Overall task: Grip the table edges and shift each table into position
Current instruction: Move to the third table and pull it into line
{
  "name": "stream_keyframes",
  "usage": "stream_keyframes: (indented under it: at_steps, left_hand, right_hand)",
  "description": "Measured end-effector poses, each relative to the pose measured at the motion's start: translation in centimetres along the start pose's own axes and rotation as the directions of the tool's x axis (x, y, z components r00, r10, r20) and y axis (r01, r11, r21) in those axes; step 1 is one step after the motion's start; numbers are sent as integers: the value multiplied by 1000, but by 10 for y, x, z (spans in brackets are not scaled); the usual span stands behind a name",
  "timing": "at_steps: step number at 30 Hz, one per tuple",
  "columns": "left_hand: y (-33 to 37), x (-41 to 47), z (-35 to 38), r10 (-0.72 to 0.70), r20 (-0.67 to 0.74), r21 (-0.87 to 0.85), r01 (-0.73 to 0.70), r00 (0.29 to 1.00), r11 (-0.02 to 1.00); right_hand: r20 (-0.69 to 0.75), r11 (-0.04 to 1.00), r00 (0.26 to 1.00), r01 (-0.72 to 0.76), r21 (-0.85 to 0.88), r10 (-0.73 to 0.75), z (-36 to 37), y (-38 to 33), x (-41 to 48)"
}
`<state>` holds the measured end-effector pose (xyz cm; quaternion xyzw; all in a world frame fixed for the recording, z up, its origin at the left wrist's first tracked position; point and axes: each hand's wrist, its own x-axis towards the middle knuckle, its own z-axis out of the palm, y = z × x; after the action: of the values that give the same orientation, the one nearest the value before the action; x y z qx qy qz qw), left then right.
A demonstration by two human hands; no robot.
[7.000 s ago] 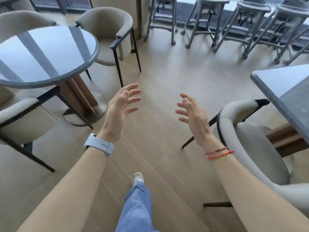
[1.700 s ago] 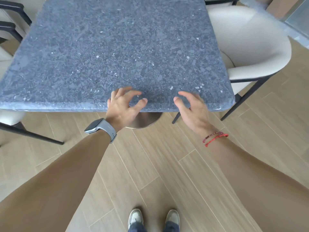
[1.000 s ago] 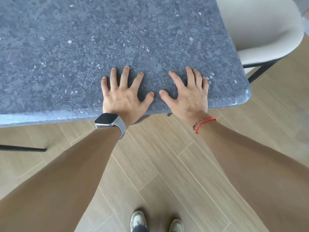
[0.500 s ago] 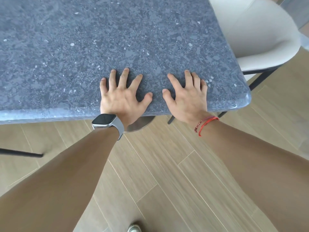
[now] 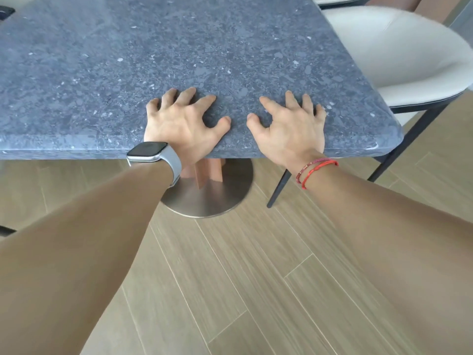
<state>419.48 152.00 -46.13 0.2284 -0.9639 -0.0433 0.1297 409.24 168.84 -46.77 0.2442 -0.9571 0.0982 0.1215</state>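
Note:
A square table with a dark grey speckled stone top (image 5: 204, 47) fills the upper part of the head view. Its near edge (image 5: 64, 147) runs across in front of me. My left hand (image 5: 181, 121), with a grey watch on the wrist, lies on the top just behind that edge. My right hand (image 5: 289, 126), with red string bracelets, lies beside it about a hand's width away. Both hands have fingers spread and arched, fingertips and thumbs pressing on the stone. No finger wraps under the edge.
Under the top stands a round brushed-metal base (image 5: 212, 198) with a wooden column. A cream upholstered chair (image 5: 399, 55) on dark legs sits at the table's right side, close to the corner. Wood-plank floor (image 5: 243, 278) lies between me and the table.
Both hands went from flat with straight fingers to arched, clawed fingertips on the top. The table base has come into view under the near edge, and my shoes have dropped out of view.

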Motion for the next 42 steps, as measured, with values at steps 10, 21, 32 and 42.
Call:
stream_keyframes:
  at_steps: [10, 21, 32, 42]
  left_hand:
    - [1, 4, 0, 0, 36, 27, -1, 999, 1000]
    - [3, 5, -3, -14, 106, 44, 9, 994, 999]
    - [23, 24, 1, -29, 114, 71, 21, 993, 997]
    - [34, 33, 6, -46, 111, 84, 37, 993, 996]
  right_hand:
    - [-20, 1000, 1000, 12, -3, -12, -3, 0, 0]
    - [25, 1000, 999, 31, -5, -31, -5, 1, 3]
    - [20, 998, 999, 42, 43, -43, -4, 20, 25]
    - [22, 996, 998, 62, 65, -63, -6, 31, 36]
